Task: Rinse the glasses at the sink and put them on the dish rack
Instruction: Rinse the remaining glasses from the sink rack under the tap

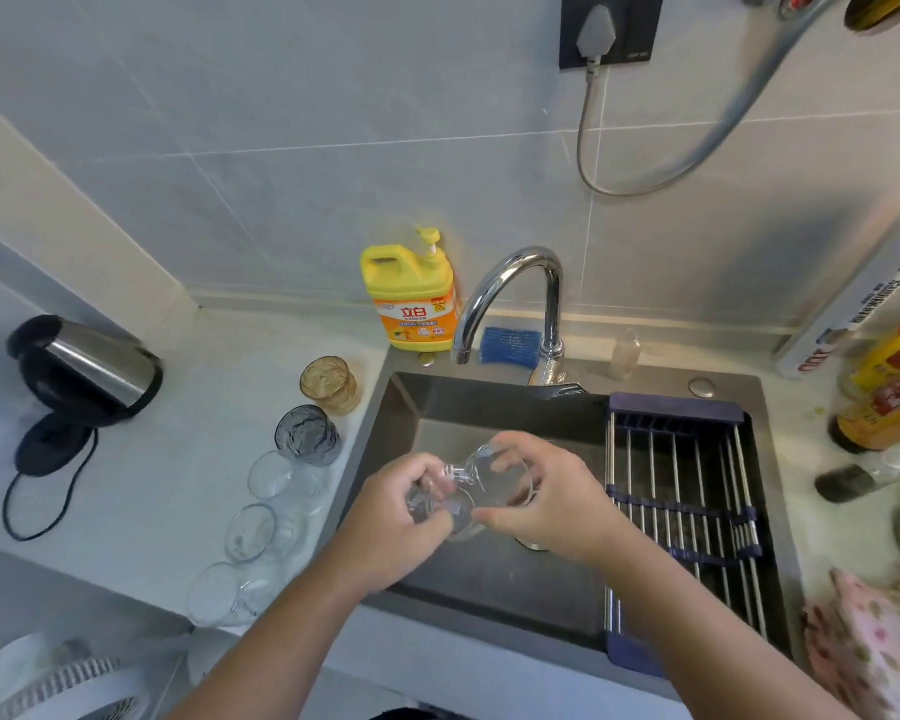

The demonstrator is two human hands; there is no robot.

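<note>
Holding one clear glass (476,485) over the sink (489,579), both hands are engaged above the middle of the basin, nearer its left wall than the rack.

Left hand (401,517): fingers curled round the lower, narrower end of the glass. Right hand (557,491): thumb and fingers curled onto the wider end, gripping at or near the rim. Motion blur prevents a finer reading of the finger positions.

Orientation: the glass lies on its side, not upright. Its long axis runs roughly left to right across the basin, sloping slightly toward the front-left. The mouth appears to face the right hand and the base the left. This is a judgement, as the clear walls are blurred.

Progress: early. The dish rack (687,491), spanning the right side of the sink, shows no glasses on its bars. No water is seen leaving the faucet (510,298), so whether rinsing is under way cannot be confirmed.

Outstanding: five glasses stand on the counter (178,459) in a row along its edge beside the sink's left rim. From rear to front they are an amber glass (329,383), a grey-blue glass (307,434) and three clear glasses (261,532). By the look of it, each has yet to be rinsed and racked, as does the one in hand.
</note>
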